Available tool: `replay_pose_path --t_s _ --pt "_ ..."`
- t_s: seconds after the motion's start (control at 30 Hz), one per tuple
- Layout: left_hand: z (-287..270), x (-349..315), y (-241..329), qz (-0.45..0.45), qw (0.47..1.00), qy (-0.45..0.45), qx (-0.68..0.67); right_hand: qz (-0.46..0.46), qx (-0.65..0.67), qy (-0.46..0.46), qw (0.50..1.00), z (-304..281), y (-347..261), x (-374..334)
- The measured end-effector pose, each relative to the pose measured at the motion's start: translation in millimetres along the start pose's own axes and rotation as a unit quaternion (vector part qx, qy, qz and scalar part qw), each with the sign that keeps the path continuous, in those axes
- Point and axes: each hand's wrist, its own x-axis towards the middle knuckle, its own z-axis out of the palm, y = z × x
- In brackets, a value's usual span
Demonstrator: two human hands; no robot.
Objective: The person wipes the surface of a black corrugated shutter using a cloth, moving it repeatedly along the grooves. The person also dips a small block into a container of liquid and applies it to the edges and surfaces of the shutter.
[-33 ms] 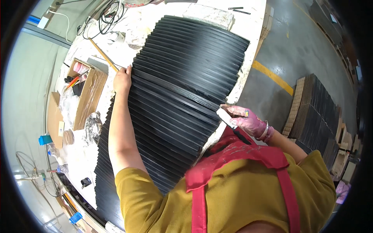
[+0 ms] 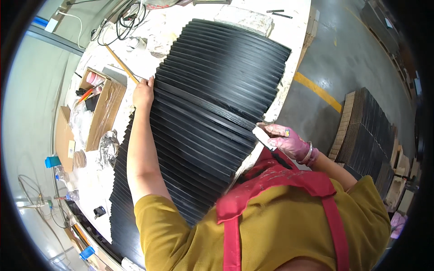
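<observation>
Our left hand (image 2: 143, 94) touches a long black slat (image 2: 205, 105), grip unclear; our right hand (image 2: 291, 142) grips a white oblong block (image 2: 263, 137)

Your left hand (image 2: 143, 94) is touching one end of a black strip (image 2: 204, 104) while your right hand (image 2: 289, 142) is holding a white block (image 2: 263, 137) at the other.

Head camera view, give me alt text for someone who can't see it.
A person's left hand and pink-gloved right hand are at opposite ends of a black strip, amid rows of similar strips on a white table. The right holds a white block. An open cardboard box stands at left.
</observation>
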Motion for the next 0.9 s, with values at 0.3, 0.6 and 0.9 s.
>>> replay_pose_path --t_s 0.3,0.6,0.9 --pt "-9 -1 11 -0.047 0.992 -0.063 0.098 0.024 0.067 0.015 0.997 -20 -44 21" --pt "-72 -78 33 0.122 0.963 0.231 -0.071 0.094 0.092 -0.142 0.981 -67 -107 112" --pt "-41 -290 182 -0.208 0.849 0.160 -0.458 0.219 0.111 -0.364 0.898 -80 -144 266"
